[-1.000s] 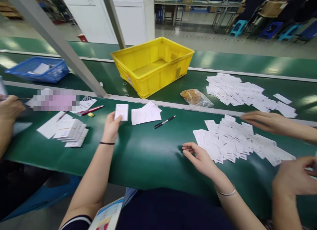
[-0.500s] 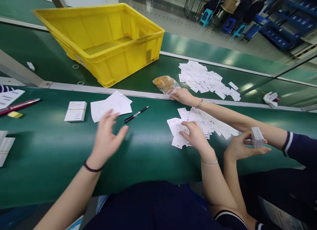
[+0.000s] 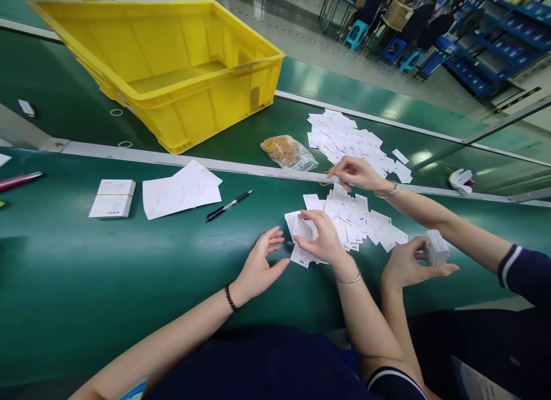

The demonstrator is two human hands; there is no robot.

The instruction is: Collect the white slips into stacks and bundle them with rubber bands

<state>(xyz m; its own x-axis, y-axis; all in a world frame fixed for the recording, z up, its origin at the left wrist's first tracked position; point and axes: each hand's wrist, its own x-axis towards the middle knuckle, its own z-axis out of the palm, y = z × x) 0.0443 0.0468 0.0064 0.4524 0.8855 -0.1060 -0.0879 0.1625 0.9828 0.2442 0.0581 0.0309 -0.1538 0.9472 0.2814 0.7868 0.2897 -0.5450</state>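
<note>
My right hand point(image 3: 323, 238) grips a white card point(image 3: 305, 229) between thumb and fingers, just over the near left end of a spread of printed white cards point(image 3: 355, 216). To its left, my left hand point(image 3: 259, 266) hovers above the green table with fingers apart and nothing in it. A black pen point(image 3: 228, 206) lies beyond my left hand, beside white sheets of paper point(image 3: 181, 192). Further left sits a stack of cards point(image 3: 112, 198) with a rubber band around it.
At the right, a co-worker's hand point(image 3: 404, 265) holds a card stack point(image 3: 436, 248); their other hand point(image 3: 357, 173) pinches a thin band. A yellow crate point(image 3: 206, 119), a bag of rubber bands point(image 3: 286, 152) and a card pile point(image 3: 344, 136) lie behind the metal strip.
My left hand has moved right and nearer, towards my right hand. My right hand has picked up a card. The co-worker's hand has left the bag and moved right.
</note>
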